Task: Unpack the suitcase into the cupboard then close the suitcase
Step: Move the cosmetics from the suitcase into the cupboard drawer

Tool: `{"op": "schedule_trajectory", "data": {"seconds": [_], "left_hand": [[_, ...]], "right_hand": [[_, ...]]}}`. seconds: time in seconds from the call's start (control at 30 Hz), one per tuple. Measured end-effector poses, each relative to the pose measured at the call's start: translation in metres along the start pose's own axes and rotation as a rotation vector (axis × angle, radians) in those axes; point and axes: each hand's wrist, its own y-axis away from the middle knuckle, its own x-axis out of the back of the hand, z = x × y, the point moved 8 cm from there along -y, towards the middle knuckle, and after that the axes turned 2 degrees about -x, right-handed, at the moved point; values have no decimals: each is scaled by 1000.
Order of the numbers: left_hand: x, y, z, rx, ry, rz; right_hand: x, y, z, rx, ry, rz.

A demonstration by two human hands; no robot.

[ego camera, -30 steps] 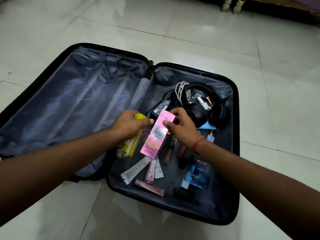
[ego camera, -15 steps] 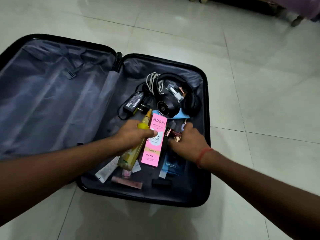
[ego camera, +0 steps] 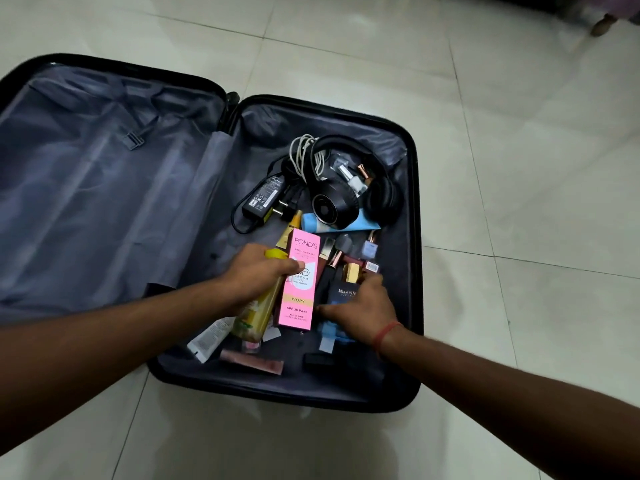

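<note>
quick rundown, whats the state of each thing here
suitcase: open flat on floor
left half: empty
left hand: holding yellow bottle and pink box
right hand: closing on perfume bottle
headphones: still packed
charger: still packed

The suitcase (ego camera: 414,271) lies fully open on the floor, black shell, grey lining. Its left half holds nothing. In the right half: black headphones (ego camera: 349,188) at 12 o'clock, a charger brick (ego camera: 263,197) at 11 o'clock. My left hand (ego camera: 258,277) grips a yellow bottle (ego camera: 254,317) with a pink Pond's box (ego camera: 299,292); my right hand (ego camera: 358,311) covers a blue perfume bottle (ego camera: 344,292).
</note>
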Motion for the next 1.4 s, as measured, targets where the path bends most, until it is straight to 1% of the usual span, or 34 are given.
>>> {"op": "schedule_trajectory", "data": {"seconds": [0.07, 0.13, 0.23, 0.3, 0.37, 0.43, 0.5, 0.6, 0.7, 0.8, 0.9, 1.0, 1.1, 1.17, 1.27, 1.4], "left_hand": [[0, 0, 3, -8, 1, 4], [0, -1, 6, -11, 2, 2], [6, 2, 15, -12, 47, 30], [10, 6, 27, -15, 99, 85], [9, 17, 38, 1, 138, 132], [2, 34, 54, 25, 175, 144], [-7, 57, 76, 52, 221, 136], [-17, 101, 123, 113, 290, 96], [-23, 158, 193, 125, 229, 49], [-29, 227, 283, 106, 127, -14], [-38, 297, 370, 80, 71, -137], [-51, 363, 463, 26, -30, -262], [-70, 426, 553, -70, -112, -339], [-90, 471, 604, -125, -186, -392], [-125, 530, 658, -208, -260, -485], [-186, 600, 711, -322, -339, -583]], "right_hand": [[6, -3, -4, 48, -97, 7], [15, -9, -4, 51, -212, 3], [33, -18, -4, 15, -528, -11], [47, -17, -13, -5, -758, -82], [60, -5, -30, 14, -914, -177], [78, 13, -47, 14, -956, -249], [101, 41, -64, -21, -933, -316], [147, 85, -85, -88, -912, -321], [214, 146, -110, -120, -930, -267], [297, 224, -137, -150, -998, -169], [378, 308, -165, -142, -1067, -82], [458, 397, -194, -154, -1114, 4], [528, 478, -218, -142, -1156, 117], [569, 534, -224, -138, -1188, 187], [620, 604, -223, -121, -1252, 293], [684, 686, -189, -109, -1321, 455]]}}
